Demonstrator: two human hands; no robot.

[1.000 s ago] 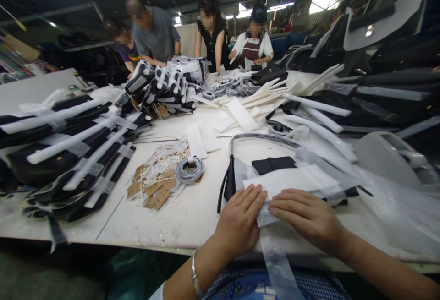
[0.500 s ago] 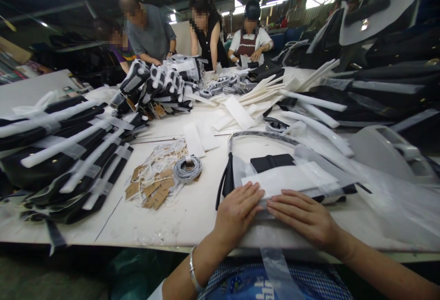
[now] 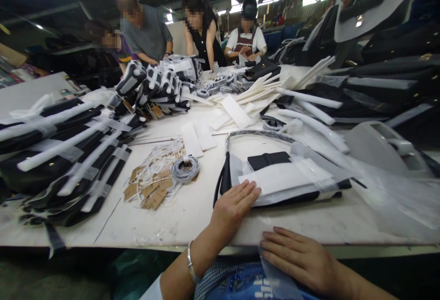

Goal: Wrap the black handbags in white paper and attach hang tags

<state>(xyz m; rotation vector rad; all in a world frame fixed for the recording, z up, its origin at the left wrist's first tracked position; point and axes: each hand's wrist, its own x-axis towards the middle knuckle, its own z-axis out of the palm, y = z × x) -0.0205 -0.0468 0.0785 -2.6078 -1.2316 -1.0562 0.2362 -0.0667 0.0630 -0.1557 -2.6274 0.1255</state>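
A black handbag [image 3: 225, 178] lies in front of me, its arched handle wrapped in clear film. White padding sheet [image 3: 288, 176] and translucent wrapping cover most of its front, leaving a black strap piece [image 3: 270, 160] showing. My left hand [image 3: 237, 201] rests on the bag's lower left corner, fingers stretched out over the edge of the padding. At the table's front edge, my right hand [image 3: 299, 254] is held flat with fingers extended, apart from the bag. Beneath it hangs a clear plastic strip [image 3: 278, 275] over my lap; whether the thumb grips it is hidden.
Cardboard tags with strings [image 3: 154, 185] and a coiled grey strap [image 3: 185, 169] lie left of the bag. Stacked black bags [image 3: 62, 158] fill the left side. White foam strips [image 3: 237, 112] and a grey tape dispenser [image 3: 371, 146] are beyond. Several co-workers [image 3: 202, 30] stand opposite.
My right hand has moved off the bag, down toward me to the table's front edge. My left hand stays on the bag's corner.
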